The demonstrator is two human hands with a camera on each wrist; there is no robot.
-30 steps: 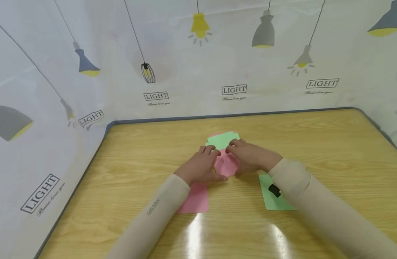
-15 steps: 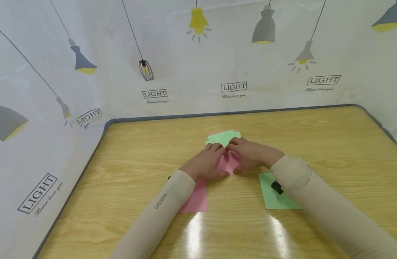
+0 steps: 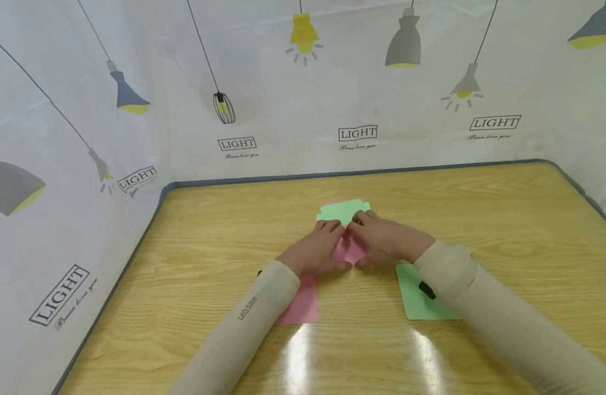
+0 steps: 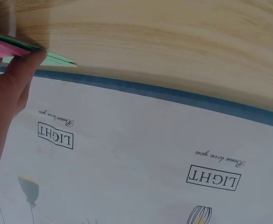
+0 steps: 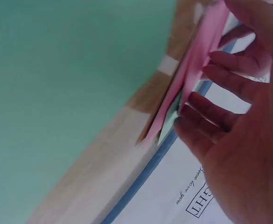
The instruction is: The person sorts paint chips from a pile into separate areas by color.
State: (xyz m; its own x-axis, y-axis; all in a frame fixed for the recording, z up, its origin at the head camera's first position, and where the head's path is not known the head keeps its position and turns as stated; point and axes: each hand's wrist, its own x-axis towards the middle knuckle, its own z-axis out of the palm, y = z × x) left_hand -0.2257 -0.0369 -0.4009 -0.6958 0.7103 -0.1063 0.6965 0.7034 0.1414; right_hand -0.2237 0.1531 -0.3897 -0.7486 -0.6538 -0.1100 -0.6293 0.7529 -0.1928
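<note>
At the middle of the table, a small pink paper sheet (image 3: 351, 252) is pinched between both hands in the head view, bent and creased. My left hand (image 3: 315, 249) holds its left side, thumb near, fingers at the far edge. My right hand (image 3: 387, 240) holds the right side the same way, the two thumb tips close together. Just behind lies a green sheet (image 3: 343, 210) with a sliver of pink under its far edge. In the right wrist view the pink sheet (image 5: 202, 51) shows edge-on beside curled fingers. The fingers hide much of its outline.
A pink card (image 3: 302, 303) lies partly under my left forearm. Under the right forearm is a green card (image 3: 413, 302) bearing a small black object (image 3: 427, 290). The wooden table (image 3: 224, 230) ends at a blue-edged border along a white printed curtain (image 3: 283, 99).
Both hands have drawn closer together, and the pink sheet between them has gone from flatter and rounder to creased and narrower. During the last half second little has moved.
</note>
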